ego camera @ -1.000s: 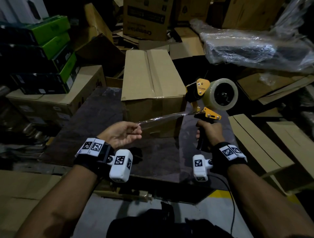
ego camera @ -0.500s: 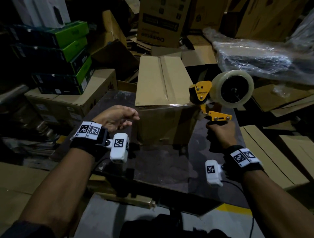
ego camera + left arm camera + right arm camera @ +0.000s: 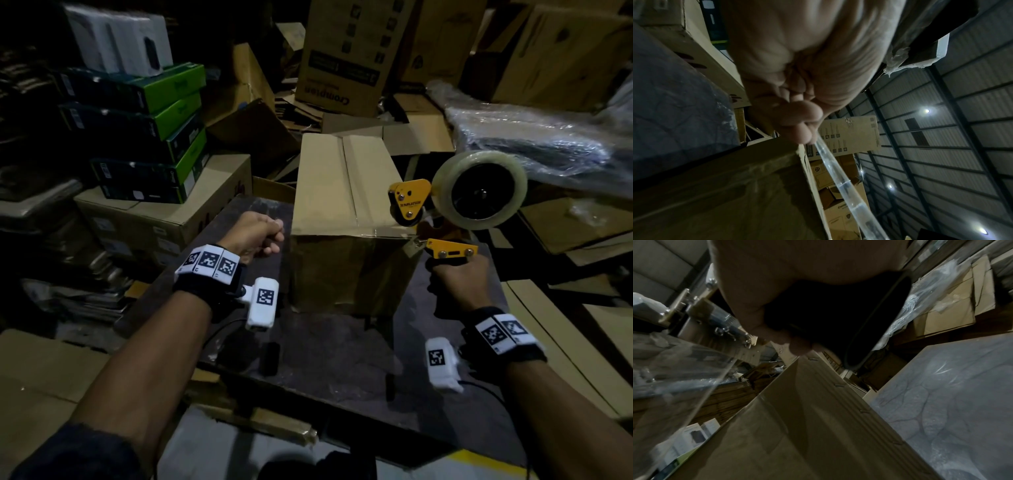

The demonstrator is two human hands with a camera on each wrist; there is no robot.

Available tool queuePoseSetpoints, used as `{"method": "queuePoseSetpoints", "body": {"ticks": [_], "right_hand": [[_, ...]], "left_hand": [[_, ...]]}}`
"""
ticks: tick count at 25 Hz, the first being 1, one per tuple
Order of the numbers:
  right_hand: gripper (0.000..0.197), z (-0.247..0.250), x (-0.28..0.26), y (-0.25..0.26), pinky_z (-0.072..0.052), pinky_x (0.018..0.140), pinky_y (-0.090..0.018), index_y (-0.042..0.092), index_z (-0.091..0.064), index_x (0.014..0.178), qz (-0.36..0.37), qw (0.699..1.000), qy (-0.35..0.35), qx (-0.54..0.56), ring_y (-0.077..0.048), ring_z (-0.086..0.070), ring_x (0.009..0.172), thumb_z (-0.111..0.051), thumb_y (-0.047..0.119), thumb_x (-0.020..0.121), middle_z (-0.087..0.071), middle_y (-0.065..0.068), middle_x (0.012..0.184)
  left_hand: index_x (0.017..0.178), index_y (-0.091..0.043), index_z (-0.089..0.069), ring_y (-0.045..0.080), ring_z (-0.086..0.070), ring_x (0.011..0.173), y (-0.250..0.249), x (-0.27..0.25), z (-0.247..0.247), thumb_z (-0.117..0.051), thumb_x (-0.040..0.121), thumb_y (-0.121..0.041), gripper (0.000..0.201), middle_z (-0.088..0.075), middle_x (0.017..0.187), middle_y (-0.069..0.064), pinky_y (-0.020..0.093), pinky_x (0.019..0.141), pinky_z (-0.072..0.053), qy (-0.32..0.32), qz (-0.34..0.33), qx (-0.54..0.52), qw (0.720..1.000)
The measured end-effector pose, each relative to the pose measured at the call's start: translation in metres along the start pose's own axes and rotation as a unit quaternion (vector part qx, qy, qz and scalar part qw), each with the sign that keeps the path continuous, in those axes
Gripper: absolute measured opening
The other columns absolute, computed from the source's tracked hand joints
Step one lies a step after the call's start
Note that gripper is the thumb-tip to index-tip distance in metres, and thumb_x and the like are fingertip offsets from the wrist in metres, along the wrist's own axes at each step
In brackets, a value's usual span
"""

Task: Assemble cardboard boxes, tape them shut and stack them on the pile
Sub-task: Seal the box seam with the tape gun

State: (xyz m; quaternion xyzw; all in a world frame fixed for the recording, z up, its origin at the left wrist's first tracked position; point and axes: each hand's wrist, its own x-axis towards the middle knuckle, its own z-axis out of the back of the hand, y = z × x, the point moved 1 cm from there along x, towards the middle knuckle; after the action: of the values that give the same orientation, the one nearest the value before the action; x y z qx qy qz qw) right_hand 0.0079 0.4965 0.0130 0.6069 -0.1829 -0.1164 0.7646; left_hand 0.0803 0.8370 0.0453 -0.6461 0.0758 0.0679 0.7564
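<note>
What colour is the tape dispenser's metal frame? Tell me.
Yellow-orange, with a black handle held by the right hand. The tape dispenser shows best in the head view.

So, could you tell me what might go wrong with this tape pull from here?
The tape, pinched by the left hand, looks twisted into a narrow strand and may not lay flat on the box. The right hand holds the dispenser off the box's corner, so the strip may land crooked.

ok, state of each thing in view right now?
cardboard box: upright on the dark table, top flaps closed.
tape strip: pulled out taut along the box's near top edge.
tape dispenser: at the box's right corner.
left hand: pinches the strip's end.
right hand: grips the dispenser's handle.
</note>
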Motion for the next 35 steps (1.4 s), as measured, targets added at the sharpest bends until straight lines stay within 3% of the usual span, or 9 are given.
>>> {"method": "queuePoseSetpoints", "body": {"ticks": [3, 14, 17, 21, 24, 28, 30, 35], "right_hand": [[0.053, -0.002, 0.001, 0.002, -0.036, 0.044, -0.026, 0.026, -0.052, 0.043, -0.004, 1.000, -0.002, -0.009, -0.010, -0.041, 0.034, -0.063, -0.013, 0.078, -0.046, 0.010, 0.041], [0.034, -0.004, 0.001, -0.006, -0.045, 0.052, -0.031, 0.017, -0.056, 0.060, -0.010, 0.999, -0.015, -0.040, -0.015, -0.050, 0.040, -0.069, -0.007, 0.079, -0.054, 0.006, 0.047], [0.039, -0.007, 0.000, -0.007, -0.042, 0.050, -0.030, 0.020, -0.052, 0.058, -0.029, 0.999, -0.016, -0.027, -0.014, -0.045, 0.039, -0.066, -0.010, 0.079, -0.050, 0.008, 0.045], [0.037, -0.008, -0.002, -0.009, -0.042, 0.050, -0.029, 0.019, -0.054, 0.058, -0.048, 0.998, -0.023, -0.046, -0.019, -0.049, 0.043, -0.067, -0.008, 0.079, -0.051, 0.008, 0.043], [0.031, -0.008, -0.004, -0.010, -0.043, 0.048, -0.029, 0.014, -0.057, 0.062, -0.052, 0.997, -0.027, -0.053, -0.020, -0.052, 0.043, -0.066, -0.009, 0.081, -0.054, -0.003, 0.050], [0.033, -0.005, -0.007, -0.012, -0.041, 0.044, -0.028, 0.014, -0.054, 0.061, -0.047, 0.996, -0.037, -0.061, -0.017, -0.047, 0.039, -0.064, -0.011, 0.082, -0.051, -0.004, 0.051], [0.036, -0.003, -0.007, -0.013, -0.041, 0.047, -0.028, 0.017, -0.054, 0.061, -0.055, 0.996, -0.039, -0.061, -0.015, -0.046, 0.038, -0.066, -0.009, 0.081, -0.050, 0.000, 0.048], [0.032, 0.000, -0.008, -0.012, -0.043, 0.048, -0.029, 0.017, -0.056, 0.062, -0.059, 0.993, -0.039, -0.093, -0.020, -0.050, 0.041, -0.068, -0.005, 0.081, -0.053, -0.005, 0.052]], "left_hand": [[0.077, -0.008, -0.054, 0.006, -0.048, 0.035, 0.005, 0.009, -0.004, -0.048, 0.101, -0.015, 0.025, -0.054, 0.064, 0.005, 0.015, 0.033, -0.032, -0.008, 0.006, 0.003, 1.000], [0.075, -0.011, -0.048, 0.006, -0.043, 0.033, 0.030, 0.019, -0.022, -0.041, 0.102, -0.015, 0.028, -0.047, 0.063, 0.005, 0.015, 0.031, -0.029, -0.026, 0.004, -0.020, 0.999], [0.072, -0.011, -0.045, 0.009, -0.043, 0.032, 0.034, 0.019, -0.034, -0.038, 0.104, -0.019, 0.033, -0.045, 0.060, 0.005, 0.016, 0.032, -0.030, -0.058, -0.009, 0.001, 0.998], [0.089, -0.012, -0.053, 0.020, -0.056, 0.052, 0.037, 0.019, -0.035, -0.043, 0.101, -0.032, 0.026, -0.056, 0.070, 0.005, 0.025, 0.048, -0.040, -0.111, -0.044, 0.178, 0.977], [0.113, -0.017, -0.048, 0.023, -0.058, 0.077, 0.052, 0.021, -0.037, -0.056, 0.094, -0.038, 0.030, -0.056, 0.088, 0.003, 0.030, 0.065, -0.044, -0.111, -0.014, 0.170, 0.979], [0.112, -0.015, -0.052, 0.014, -0.057, 0.084, 0.065, 0.015, -0.046, -0.057, 0.093, -0.009, 0.020, -0.056, 0.087, -0.006, 0.027, 0.073, -0.045, -0.150, -0.165, 0.047, 0.974], [0.109, -0.016, -0.058, 0.012, -0.058, 0.087, 0.064, 0.011, -0.049, -0.055, 0.093, -0.008, 0.018, -0.060, 0.095, -0.002, 0.023, 0.075, -0.048, -0.140, -0.240, 0.020, 0.960], [0.116, -0.010, -0.064, 0.013, -0.054, 0.084, 0.070, 0.012, -0.054, -0.064, 0.088, -0.008, 0.028, -0.058, 0.096, 0.006, 0.012, 0.073, -0.042, -0.131, -0.328, 0.118, 0.928]]}}
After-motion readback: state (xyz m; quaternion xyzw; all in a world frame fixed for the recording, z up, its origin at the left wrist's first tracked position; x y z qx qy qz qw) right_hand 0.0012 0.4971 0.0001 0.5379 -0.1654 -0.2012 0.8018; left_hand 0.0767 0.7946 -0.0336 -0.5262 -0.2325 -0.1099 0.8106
